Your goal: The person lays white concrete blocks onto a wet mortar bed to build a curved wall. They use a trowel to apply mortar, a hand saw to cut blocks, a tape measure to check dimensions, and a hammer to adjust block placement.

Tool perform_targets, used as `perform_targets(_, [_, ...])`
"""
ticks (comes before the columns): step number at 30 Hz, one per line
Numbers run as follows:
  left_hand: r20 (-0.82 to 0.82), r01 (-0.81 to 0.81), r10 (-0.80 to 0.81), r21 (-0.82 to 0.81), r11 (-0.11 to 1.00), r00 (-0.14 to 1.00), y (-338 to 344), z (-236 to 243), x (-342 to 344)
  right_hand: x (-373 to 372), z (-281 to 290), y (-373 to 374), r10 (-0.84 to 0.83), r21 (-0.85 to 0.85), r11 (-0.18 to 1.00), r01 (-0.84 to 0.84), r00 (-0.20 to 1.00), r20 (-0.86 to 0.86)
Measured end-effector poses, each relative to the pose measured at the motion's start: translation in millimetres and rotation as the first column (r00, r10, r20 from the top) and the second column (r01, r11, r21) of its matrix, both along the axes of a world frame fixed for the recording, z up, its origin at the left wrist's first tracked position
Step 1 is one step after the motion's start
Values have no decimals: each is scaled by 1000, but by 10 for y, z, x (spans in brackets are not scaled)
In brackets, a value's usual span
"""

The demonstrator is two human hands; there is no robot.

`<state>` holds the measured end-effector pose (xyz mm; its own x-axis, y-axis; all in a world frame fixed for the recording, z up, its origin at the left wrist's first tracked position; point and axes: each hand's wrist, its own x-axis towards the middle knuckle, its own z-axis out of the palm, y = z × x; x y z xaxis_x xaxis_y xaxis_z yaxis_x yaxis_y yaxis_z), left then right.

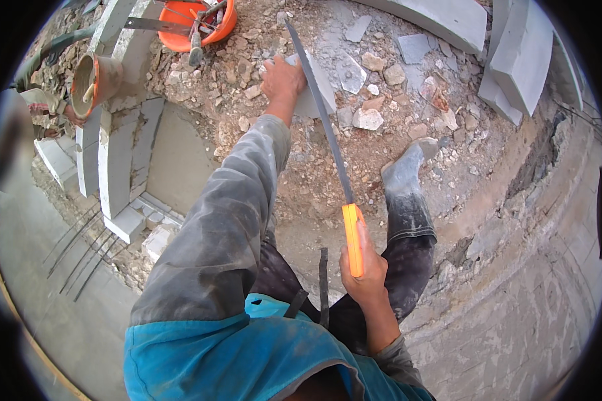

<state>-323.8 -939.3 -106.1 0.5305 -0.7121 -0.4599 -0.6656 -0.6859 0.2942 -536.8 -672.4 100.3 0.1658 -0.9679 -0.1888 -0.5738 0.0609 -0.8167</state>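
Note:
My left hand (pixel 282 81) grips a small light grey block (pixel 314 93) on the rubble, its fingers over the block's top. My right hand (pixel 366 274) holds the orange handle (pixel 351 232) of a long hand saw (pixel 331 140), whose blade runs up across the right part of the block, its tip beyond the block's far end. My booted right foot (pixel 405 170) stands on the broken ground to the right of the saw.
An orange tub of tools (pixel 175 39) and a mortar bucket (pixel 107 80) lie upper left, near stacked blocks (pixel 114 167), protruding rebar (pixel 80 254) and a co-worker's hand (pixel 73 115). Large grey blocks (pixel 515 67) stand upper right. Broken stones (pixel 368 119) cover the ground.

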Motion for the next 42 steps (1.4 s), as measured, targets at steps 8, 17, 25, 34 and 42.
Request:
perform_targets(8, [-21, 13, -15, -77, 997, 1000, 46, 15, 16, -139, 51, -126, 14, 56, 998, -15, 1000, 11])
perform_targets(17, [-15, 9, -11, -105, 994, 1000, 126, 18, 1, -10, -82, -219, -30, 138, 990, 22, 998, 59])
perform_targets(25, [-81, -67, 60, -89, 994, 995, 206, -241, 232, -21, -254, -411, 53, 113, 992, -50, 998, -20])
perform_targets(34, [-46, -64, 56, -196, 978, 997, 484, -201, 28, 122, -412, -537, 107, 77, 992, -104, 993, -44])
perform_targets(42, [2, 3, -3, -201, 980, 1000, 432, -152, -75, 187, -696, -738, 68, 115, 991, -63, 997, -42])
